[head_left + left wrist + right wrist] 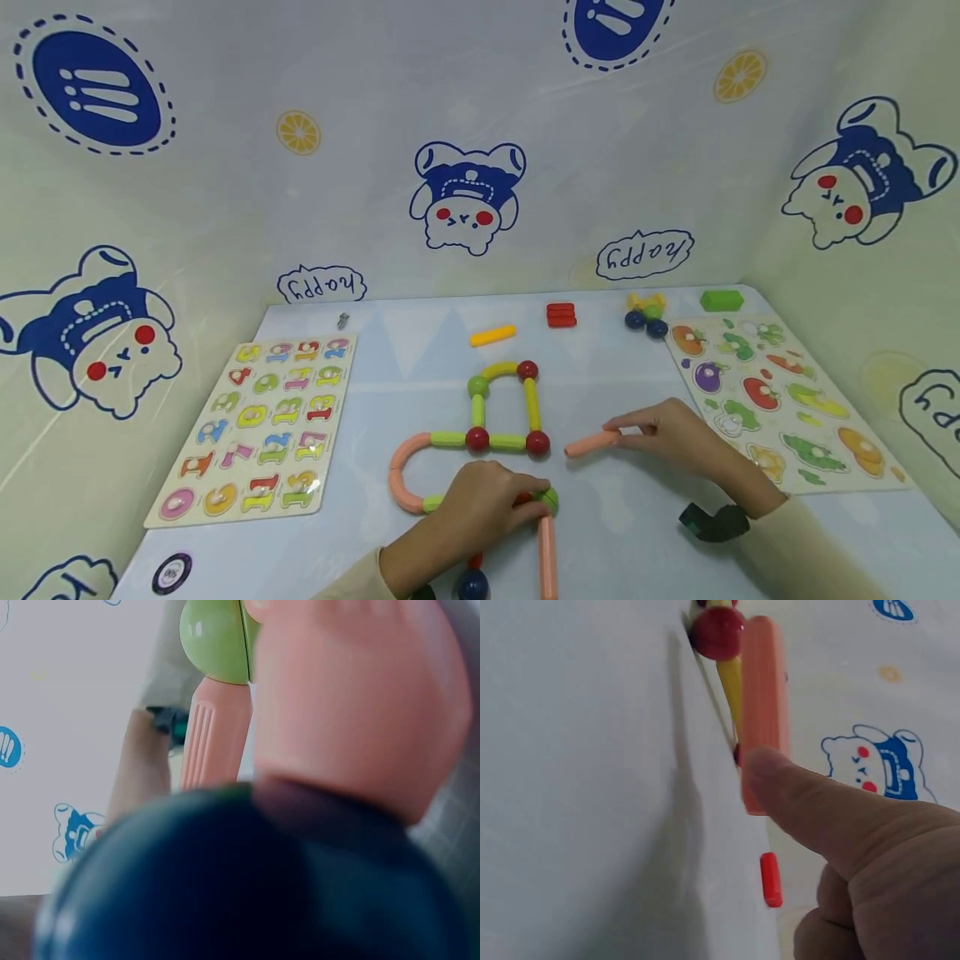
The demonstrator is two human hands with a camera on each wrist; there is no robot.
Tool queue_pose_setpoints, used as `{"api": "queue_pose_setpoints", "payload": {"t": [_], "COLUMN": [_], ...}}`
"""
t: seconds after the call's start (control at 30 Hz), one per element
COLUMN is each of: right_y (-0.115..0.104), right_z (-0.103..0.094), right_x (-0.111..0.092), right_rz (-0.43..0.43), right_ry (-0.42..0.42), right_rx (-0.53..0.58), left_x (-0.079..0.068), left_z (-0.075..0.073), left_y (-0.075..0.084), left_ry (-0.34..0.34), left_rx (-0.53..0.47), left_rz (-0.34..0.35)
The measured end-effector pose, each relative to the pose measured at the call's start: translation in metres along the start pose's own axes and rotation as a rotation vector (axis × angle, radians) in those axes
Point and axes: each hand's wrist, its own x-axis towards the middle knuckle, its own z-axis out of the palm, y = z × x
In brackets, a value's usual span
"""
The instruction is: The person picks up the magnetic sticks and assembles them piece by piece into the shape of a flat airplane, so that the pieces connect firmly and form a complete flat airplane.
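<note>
My right hand [678,437] pinches a pink straight stick [592,443] between thumb and fingers. In the right wrist view the thumb [810,802] lies across this stick's lower part. My left hand [487,500] grips a green ball [551,500] at its fingertips. From that ball another pink stick [548,558] runs toward me. Beyond the hands lies a joined figure of sticks and balls, with a red ball [537,442] at its near right corner and a pink curved piece [401,475] at left. The left hand hides part of it. A dark blue ball [247,885] fills the lower left wrist view.
A number puzzle board [255,425] lies at left and a vegetable puzzle board [787,400] at right. Toward the back are an orange stick [492,336], red sticks [561,315], dark blue balls [645,323] and a green block [722,300].
</note>
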Motion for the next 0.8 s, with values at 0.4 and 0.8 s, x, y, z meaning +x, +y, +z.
{"api": "queue_pose_setpoints", "payload": {"t": [0.4, 0.8], "right_y": [-0.016, -0.009], "right_z": [0.02, 0.022], "right_x": [-0.02, -0.015], "right_rz": [-0.088, -0.08], "right_ry": [-0.114, -0.071], "right_rx": [0.088, 0.1], "left_x": [-0.003, 0.0], "left_z": [0.003, 0.004], "left_y": [0.002, -0.001], "left_ry": [0.003, 0.034], "left_rx": [-0.007, 0.002], "left_rz": [0.004, 0.017]}}
